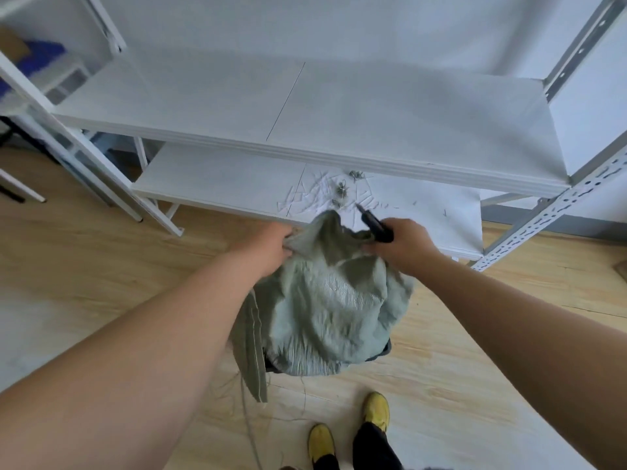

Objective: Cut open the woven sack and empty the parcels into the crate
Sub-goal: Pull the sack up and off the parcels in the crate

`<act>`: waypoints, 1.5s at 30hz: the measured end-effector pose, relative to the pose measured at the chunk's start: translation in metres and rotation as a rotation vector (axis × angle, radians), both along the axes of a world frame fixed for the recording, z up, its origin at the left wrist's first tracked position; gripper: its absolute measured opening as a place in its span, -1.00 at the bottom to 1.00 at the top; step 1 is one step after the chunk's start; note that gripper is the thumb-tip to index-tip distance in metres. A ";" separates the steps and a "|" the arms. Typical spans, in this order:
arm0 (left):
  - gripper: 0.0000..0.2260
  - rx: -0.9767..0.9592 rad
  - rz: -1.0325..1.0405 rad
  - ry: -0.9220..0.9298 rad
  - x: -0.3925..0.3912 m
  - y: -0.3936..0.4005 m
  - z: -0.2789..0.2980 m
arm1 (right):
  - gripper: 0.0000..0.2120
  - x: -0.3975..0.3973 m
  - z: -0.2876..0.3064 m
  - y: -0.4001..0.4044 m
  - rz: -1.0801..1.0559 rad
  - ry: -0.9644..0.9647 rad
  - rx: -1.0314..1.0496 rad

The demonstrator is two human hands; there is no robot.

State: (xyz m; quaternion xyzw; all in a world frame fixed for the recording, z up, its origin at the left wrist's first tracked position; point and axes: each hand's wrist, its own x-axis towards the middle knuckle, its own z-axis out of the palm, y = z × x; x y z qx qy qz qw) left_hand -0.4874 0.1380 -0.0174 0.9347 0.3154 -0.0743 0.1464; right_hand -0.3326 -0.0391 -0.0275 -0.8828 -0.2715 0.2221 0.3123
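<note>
A grey-green woven sack (325, 300) hangs crumpled in front of me, held up by both hands at its top edge. My left hand (271, 245) pinches the sack's left corner. My right hand (403, 245) grips the right corner together with a black utility knife (375, 223), whose blade points up and left. The sack's lower end drapes over a dark crate (385, 351), of which only a sliver of rim shows. No parcels are visible; the sack hides the crate's inside.
A white metal shelving unit (305, 144) stands right behind the sack. Its low shelf (220, 184) carries white strips and cut scraps (325, 195). Loose threads trail on the wooden floor (101, 266). My yellow shoes (376, 410) stand close below.
</note>
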 end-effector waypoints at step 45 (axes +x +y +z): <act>-0.86 -0.461 0.554 -0.189 -0.043 -0.073 -0.084 | -0.78 -0.020 -0.002 0.026 -0.338 0.244 0.142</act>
